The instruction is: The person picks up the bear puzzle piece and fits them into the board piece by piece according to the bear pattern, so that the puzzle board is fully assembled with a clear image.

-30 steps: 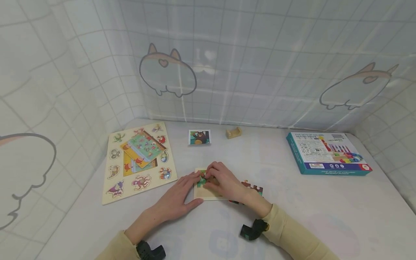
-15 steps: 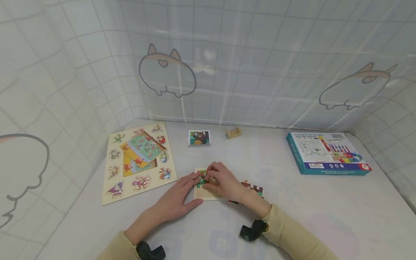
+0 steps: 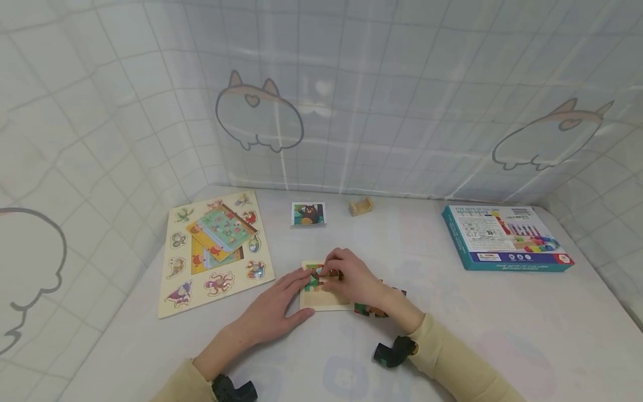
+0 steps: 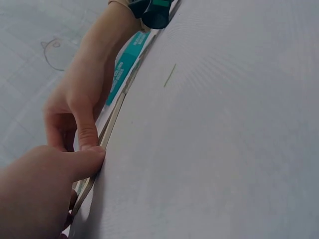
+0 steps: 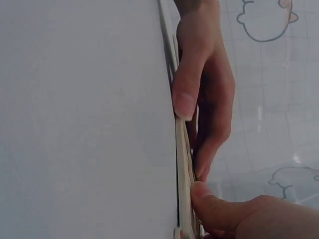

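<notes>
In the head view my left hand (image 3: 271,306) rests on the left side of a small wooden puzzle tray (image 3: 324,307). Its fingers lie long at the upper left, and the thumb touches the near left corner. My right hand (image 3: 354,277) reaches over the tray, thumb and fingertips pinching a small jigsaw piece that they mostly hide. Green and brown jigsaw pieces (image 3: 312,282) lie inside the tray's left part. Several loose jigsaw pieces (image 3: 369,310) sit right of the tray, partly under my right wrist. The left wrist view shows the tray edge (image 4: 113,117) side-on beside both thumbs.
A wooden board with sea-animal pieces (image 3: 168,290) lies at the left, two colourful picture boards (image 3: 223,229) on it. Behind the tray are a bear picture card (image 3: 308,214) and a small wooden holder (image 3: 361,206). A teal-edged box (image 3: 507,237) lies at the right.
My right hand has shifted slightly to the right and away from me, showing a brown piece beneath it and more of the near loose pieces. My left hand stays put.
</notes>
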